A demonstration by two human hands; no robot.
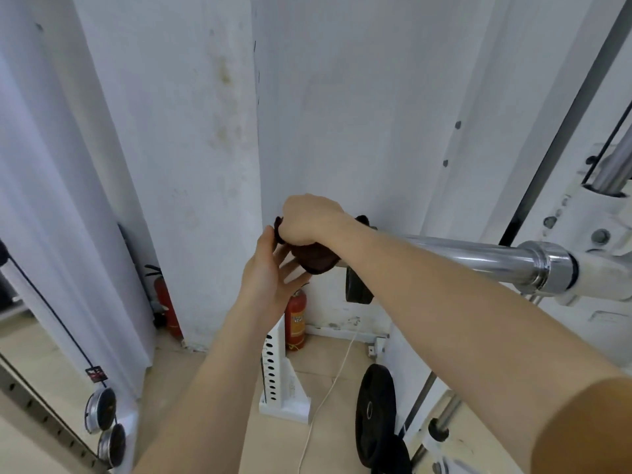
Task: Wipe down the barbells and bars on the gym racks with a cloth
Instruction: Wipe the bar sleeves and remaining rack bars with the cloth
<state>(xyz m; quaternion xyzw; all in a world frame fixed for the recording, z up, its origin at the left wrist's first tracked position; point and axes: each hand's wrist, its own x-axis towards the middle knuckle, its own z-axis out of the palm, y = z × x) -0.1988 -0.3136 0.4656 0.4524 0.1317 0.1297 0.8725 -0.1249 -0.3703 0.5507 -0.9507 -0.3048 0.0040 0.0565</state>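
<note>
A chrome barbell sleeve (478, 256) sticks out leftward from a white rack carriage (595, 234) at the right. Over the sleeve's free end lies a dark brown cloth (316, 260). My right hand (307, 218) grips the cloth from above, fingers curled round it and the bar end. Just left of and below the cloth, my left hand (270, 271) is held with its palm up and fingers straight, fingertips touching the cloth's underside. The bar's tip is hidden under the cloth.
White wall panels stand close behind the bar. Two red fire extinguishers (295, 319) stand on the floor by the wall. A white perforated post (277, 367), a white cable and black weight plates (374, 415) lie below. Another bar end (102, 425) shows at lower left.
</note>
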